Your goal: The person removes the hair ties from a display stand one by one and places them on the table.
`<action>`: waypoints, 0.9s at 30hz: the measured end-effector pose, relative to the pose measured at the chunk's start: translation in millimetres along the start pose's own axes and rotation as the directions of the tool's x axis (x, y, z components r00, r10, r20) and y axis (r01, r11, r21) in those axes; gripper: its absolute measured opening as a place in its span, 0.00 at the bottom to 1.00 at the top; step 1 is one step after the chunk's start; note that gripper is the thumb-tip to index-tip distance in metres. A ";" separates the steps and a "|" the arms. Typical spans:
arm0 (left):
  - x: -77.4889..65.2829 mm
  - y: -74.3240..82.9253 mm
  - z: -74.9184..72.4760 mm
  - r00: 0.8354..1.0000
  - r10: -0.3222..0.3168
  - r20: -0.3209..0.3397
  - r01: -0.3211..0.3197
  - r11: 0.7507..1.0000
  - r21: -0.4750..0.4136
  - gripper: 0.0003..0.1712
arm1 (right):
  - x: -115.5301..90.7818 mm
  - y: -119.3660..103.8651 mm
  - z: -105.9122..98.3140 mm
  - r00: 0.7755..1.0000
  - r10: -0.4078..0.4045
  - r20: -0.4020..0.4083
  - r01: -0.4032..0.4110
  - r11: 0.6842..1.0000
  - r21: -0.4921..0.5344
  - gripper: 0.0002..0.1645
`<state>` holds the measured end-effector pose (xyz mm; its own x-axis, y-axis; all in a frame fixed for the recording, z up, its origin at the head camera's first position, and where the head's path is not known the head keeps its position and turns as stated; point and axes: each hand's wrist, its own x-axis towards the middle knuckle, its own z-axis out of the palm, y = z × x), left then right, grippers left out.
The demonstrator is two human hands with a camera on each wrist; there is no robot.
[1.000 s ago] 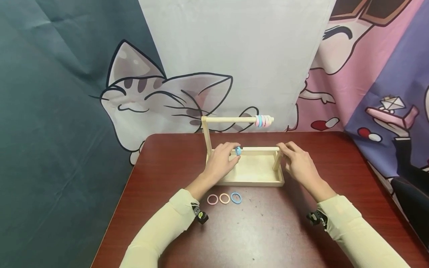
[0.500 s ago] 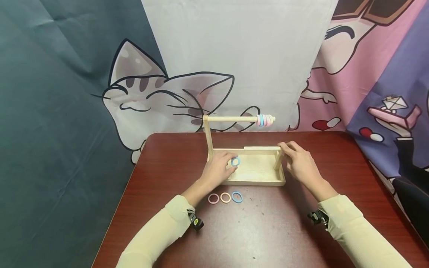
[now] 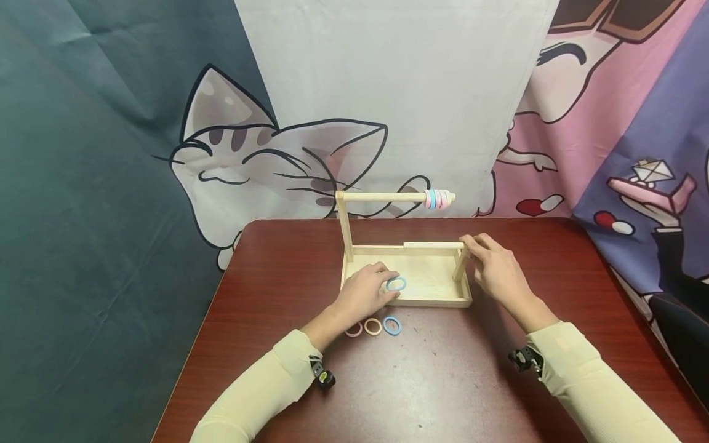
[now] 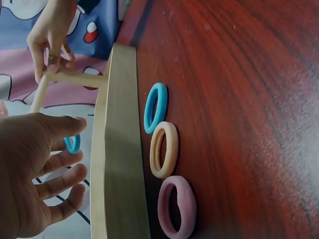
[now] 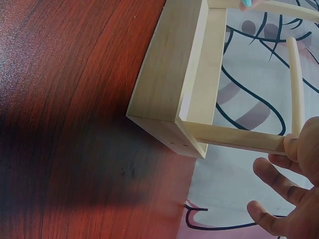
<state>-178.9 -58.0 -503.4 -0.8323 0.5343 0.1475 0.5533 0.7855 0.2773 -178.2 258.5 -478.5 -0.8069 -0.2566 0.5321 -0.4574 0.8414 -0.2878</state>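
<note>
Down comes a blue ring (image 3: 404,285), off the lower dowel (image 3: 432,245), left hand (image 3: 364,290) pinching it over the tray (image 3: 426,303); right hand (image 3: 500,271) grips the short post's (image 3: 460,268) top.

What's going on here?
A person's left hand has a blue ring in its grip over a wooden stand, while the right hand holds the top of the short post, at the lower bar. A pink ring, a cream ring and another blue ring lie on the table. Several rings sit on the upper bar, near its free end; none shows on the lower one.
</note>
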 end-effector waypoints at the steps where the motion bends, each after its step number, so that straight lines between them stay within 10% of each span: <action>1: -0.5 1.1 0.2 1.000 0.007 0.006 -0.007 1.000 0.004 0.25 | 0.3 0.1 0.4 1.000 -0.001 -0.001 0.001 1.000 -0.001 0.27; 27: -12.7 31.3 16.0 0.966 0.173 0.190 -0.191 0.978 0.081 0.23 | -0.9 1.5 0.1 1.000 0.005 0.010 -0.005 1.000 0.000 0.28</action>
<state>-150.5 -35.2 -511.7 -0.7028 0.7113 0.0099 0.7026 0.6919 0.1661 -178.1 260.0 -479.5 -0.8127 -0.2577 0.5226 -0.4537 0.8427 -0.2901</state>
